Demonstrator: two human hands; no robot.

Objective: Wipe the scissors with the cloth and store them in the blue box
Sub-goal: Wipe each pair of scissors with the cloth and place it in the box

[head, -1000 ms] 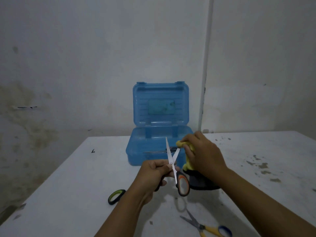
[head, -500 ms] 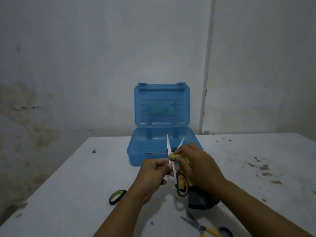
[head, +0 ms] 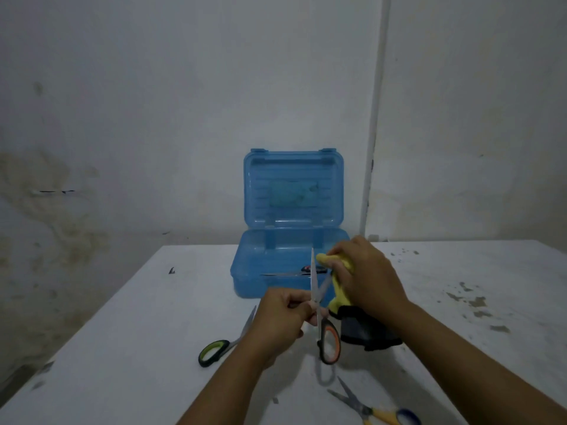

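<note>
My left hand (head: 282, 317) grips the orange-handled scissors (head: 328, 342) upright, blades spread and pointing up in front of the blue box (head: 260, 271). My right hand (head: 365, 277) clutches the yellow-and-dark cloth (head: 339, 289) pressed against the tip of the right blade. The blue box stands open on the table with its lid upright, and one pair of scissors (head: 288, 273) lies inside it.
Green-handled scissors (head: 221, 348) lie on the white table (head: 122, 348) left of my left wrist. Yellow-and-blue-handled scissors (head: 374, 407) lie near the front edge under my right arm. A stained wall stands close behind the box.
My right hand with the cloth has slid up along the right blade from near the pivot to its tip. The left hand keeps the scissors in place.
</note>
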